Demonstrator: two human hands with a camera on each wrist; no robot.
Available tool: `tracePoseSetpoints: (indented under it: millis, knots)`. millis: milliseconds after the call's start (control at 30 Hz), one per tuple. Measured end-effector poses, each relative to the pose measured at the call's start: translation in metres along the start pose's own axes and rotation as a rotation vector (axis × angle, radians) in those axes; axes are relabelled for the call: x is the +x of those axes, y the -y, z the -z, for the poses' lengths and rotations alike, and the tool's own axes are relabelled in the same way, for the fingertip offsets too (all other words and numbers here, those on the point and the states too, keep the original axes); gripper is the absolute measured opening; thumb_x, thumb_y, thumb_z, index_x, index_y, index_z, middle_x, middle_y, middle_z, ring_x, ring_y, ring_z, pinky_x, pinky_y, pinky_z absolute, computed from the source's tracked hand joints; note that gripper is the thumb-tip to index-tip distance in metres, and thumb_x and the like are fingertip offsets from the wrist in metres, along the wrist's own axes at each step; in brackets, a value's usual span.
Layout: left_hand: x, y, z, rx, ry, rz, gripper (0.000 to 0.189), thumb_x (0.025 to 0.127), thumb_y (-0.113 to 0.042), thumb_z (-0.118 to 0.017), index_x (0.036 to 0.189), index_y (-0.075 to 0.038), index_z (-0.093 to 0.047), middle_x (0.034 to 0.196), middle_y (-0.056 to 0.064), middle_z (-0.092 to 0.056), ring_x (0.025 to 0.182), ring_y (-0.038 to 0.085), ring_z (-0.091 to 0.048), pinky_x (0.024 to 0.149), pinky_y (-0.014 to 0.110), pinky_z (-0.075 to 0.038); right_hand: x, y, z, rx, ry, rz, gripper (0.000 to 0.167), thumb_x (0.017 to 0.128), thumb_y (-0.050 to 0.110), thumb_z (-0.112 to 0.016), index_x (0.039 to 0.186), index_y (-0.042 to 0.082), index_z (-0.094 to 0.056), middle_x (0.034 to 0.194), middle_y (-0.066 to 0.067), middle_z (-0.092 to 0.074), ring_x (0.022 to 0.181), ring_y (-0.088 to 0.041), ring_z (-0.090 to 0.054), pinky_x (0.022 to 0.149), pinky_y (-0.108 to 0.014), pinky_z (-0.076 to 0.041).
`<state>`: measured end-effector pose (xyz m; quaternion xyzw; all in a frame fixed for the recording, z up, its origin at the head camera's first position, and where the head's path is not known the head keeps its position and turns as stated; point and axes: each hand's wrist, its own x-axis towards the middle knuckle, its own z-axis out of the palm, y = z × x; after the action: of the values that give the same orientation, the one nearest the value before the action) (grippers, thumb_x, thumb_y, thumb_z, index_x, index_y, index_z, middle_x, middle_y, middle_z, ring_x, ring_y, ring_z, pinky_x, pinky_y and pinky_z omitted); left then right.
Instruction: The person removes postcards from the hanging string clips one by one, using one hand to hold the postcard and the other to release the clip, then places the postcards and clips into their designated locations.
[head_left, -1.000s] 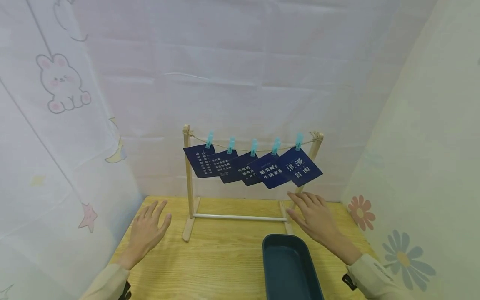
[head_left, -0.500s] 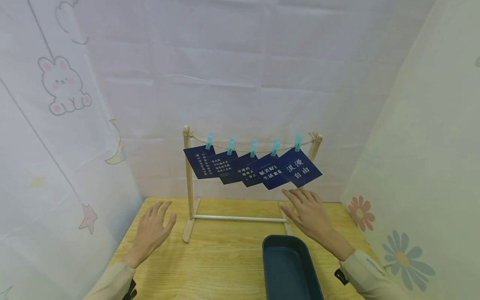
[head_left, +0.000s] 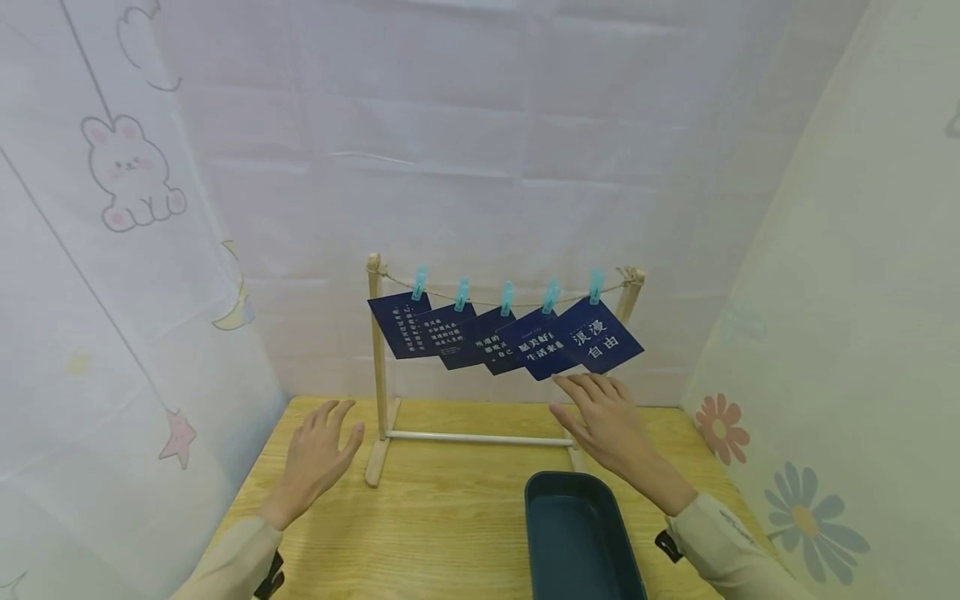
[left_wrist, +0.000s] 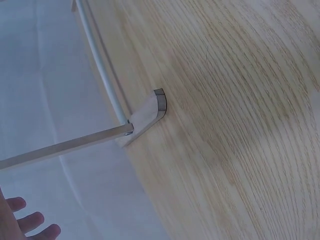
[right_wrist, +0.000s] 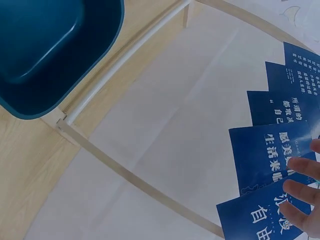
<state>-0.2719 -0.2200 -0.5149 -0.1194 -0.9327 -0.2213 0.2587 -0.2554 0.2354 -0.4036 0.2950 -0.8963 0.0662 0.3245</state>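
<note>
Blue cards (head_left: 497,340) hang in an overlapping row, running left to right along a string (head_left: 483,301) — the rightmost card (head_left: 600,335) just above and beyond the right hand (head_left: 611,423), which is nearer than the left hand (head_left: 317,454). Both hands' fingers are apart, holding nothing.

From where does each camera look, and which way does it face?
Head: on the head, facing forward and down at the rack, blue cards and tray; left hand, right hand and sleeves show.
Left wrist: on that wrist, facing a rack foot and tabletop; fingertips show lower left.
Right wrist: on that wrist, facing cards and tray; fingers show right.
Head and right wrist share cards and tray.
</note>
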Motion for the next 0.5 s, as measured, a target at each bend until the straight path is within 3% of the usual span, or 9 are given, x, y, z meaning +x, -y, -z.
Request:
tracePoseSetpoints:
  millis: [500]
  knots:
    - [0.009,-0.015,-0.007,-0.02,-0.027,-0.016,0.049,0.101,-0.04,-0.052,0.139,-0.009,-0.053,0.133,0.026,-0.051,0.117,0.049,-0.05,0.089,0.066,-0.041,0.014,0.009,-0.003,0.032,-0.049,0.036,0.061,0.105,0.054,-0.034,0.133,0.008,-0.062,0.121,-0.012,-0.064,0.113,-0.035,-0.055,0.097,-0.054,-0.039]
